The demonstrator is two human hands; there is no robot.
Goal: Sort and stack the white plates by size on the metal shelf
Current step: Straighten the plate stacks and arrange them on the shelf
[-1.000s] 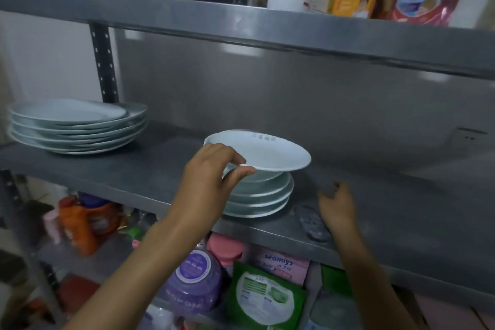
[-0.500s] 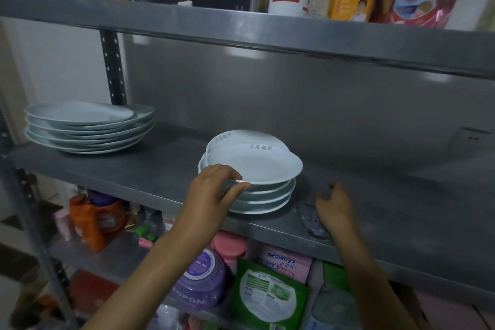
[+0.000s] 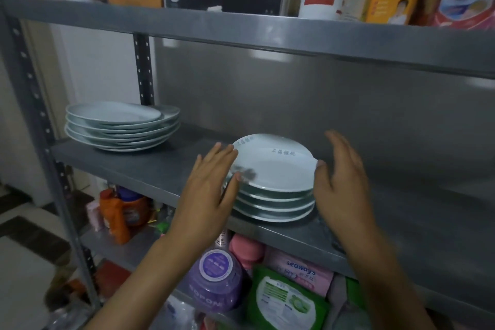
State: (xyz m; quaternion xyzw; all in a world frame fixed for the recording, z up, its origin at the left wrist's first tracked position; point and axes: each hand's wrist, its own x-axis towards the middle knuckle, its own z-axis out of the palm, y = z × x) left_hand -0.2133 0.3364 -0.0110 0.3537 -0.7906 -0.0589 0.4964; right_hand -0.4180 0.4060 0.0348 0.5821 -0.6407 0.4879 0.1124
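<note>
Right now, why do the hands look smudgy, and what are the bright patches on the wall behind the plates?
Head view: both hands, left and right, look motion-blurred; pale patches on the metal back panel look like glare; the shelf lines bend from the wide lens.

Two bare forearms are showing at the lower frame; left grip [image 3: 207,190] and right grip [image 3: 341,185] are wearing nothing.

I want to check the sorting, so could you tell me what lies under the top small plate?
Under the top small plate sit three more plate rims; their centres are covered.
</note>
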